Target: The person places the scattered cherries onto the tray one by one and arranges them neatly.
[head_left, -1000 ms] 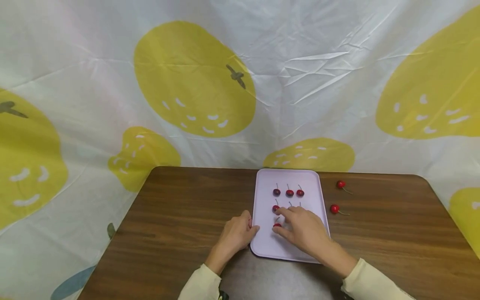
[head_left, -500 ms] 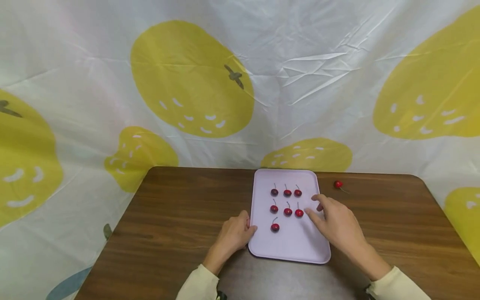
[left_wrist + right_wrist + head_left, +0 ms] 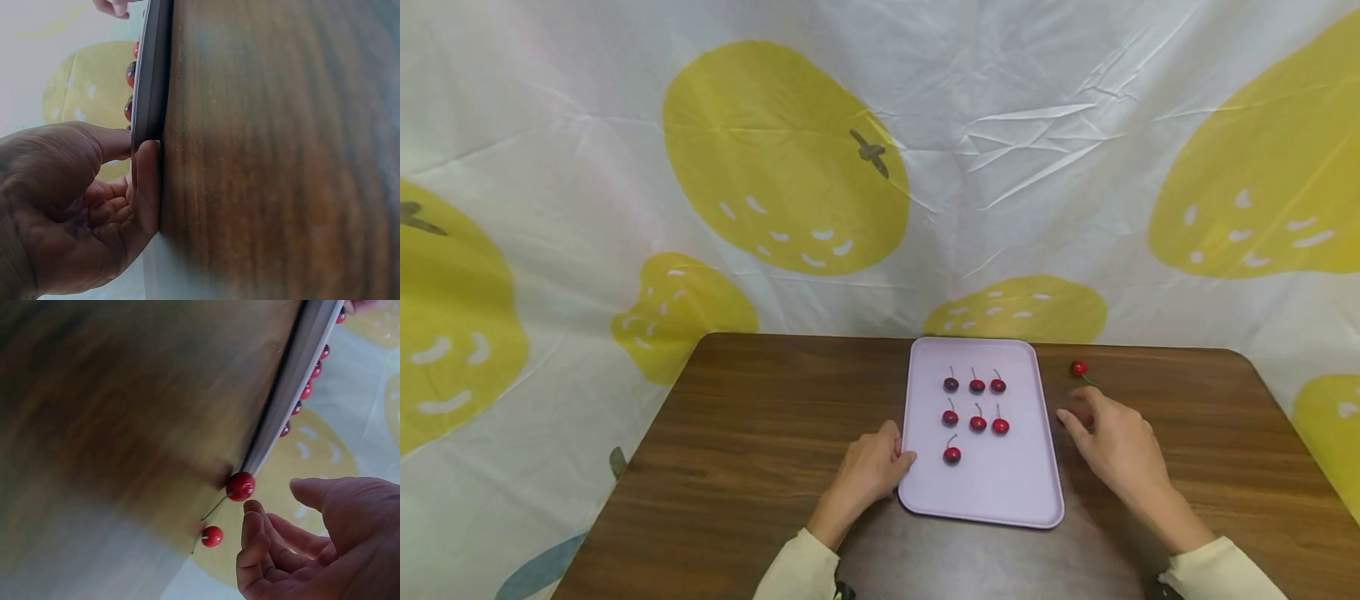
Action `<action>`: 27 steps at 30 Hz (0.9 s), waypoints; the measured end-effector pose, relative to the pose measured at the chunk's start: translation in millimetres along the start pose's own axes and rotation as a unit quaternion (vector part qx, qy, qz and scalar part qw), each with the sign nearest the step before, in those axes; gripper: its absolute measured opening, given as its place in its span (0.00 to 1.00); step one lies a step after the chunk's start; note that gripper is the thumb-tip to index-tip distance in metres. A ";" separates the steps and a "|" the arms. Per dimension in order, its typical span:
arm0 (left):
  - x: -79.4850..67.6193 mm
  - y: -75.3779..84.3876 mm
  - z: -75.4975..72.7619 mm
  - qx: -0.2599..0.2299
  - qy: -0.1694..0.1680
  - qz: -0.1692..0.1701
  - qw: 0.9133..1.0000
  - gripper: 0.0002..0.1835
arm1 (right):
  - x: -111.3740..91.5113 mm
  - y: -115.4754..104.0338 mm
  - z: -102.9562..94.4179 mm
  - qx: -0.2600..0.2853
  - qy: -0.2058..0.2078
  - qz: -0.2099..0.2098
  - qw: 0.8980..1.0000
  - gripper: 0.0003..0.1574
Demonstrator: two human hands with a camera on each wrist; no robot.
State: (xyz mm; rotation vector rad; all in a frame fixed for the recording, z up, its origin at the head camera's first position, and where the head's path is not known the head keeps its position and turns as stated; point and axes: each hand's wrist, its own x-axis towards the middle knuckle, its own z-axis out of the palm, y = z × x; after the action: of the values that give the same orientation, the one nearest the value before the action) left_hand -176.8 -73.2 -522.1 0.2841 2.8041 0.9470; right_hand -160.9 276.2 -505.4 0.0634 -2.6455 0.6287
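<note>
My left hand (image 3: 868, 462) pinches the left rim of a pale lilac tray (image 3: 1003, 487); in the left wrist view its thumb and a finger lie on either side of the rim (image 3: 150, 81). On the tray sit two rows of cherries with stems up, and a single cherry (image 3: 952, 456) lies nearer me at the left. My right hand (image 3: 1116, 437) hovers right of the tray, thumb and fingers apart and holding nothing. In the right wrist view a red cherry (image 3: 240, 486) is just beyond its fingertips; the hand hides that cherry in the head view.
Another cherry (image 3: 1078, 368) lies on the brown wooden table (image 3: 775, 417) near its back edge, right of the tray. A white curtain (image 3: 1000, 183) with yellow fruit prints hangs directly behind the table.
My right hand has let go of the single front cherry and moved right, off the tray, to over the table cherry there. My left hand has kept its hold on the rim.
</note>
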 end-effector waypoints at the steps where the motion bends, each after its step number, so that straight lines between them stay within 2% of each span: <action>1: 0.1 -0.2 0.3 0.002 0.001 0.000 1.000 0.14 | 0.4 1.9 0.7 0.000 -0.003 0.000 1.000 0.21; 11: 0.8 0.6 0.1 -0.001 -0.003 -0.008 1.000 0.14 | 8.5 9.9 3.7 -0.016 -0.057 0.001 0.998 0.21; 17: 1.0 1.1 0.2 0.000 -0.005 -0.010 1.000 0.14 | 11.8 10.5 6.6 -0.027 -0.094 0.006 0.995 0.17; 27: -0.4 -0.3 0.0 -0.001 -0.003 -0.006 1.000 0.14 | 12.3 7.2 9.6 -0.029 -0.098 -0.001 0.995 0.10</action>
State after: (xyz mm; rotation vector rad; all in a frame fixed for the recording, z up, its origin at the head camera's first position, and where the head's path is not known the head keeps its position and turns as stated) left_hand -176.4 -73.5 -522.2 0.2691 2.7954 0.9459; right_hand -176.8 279.1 -511.1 0.1171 -2.8502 0.5708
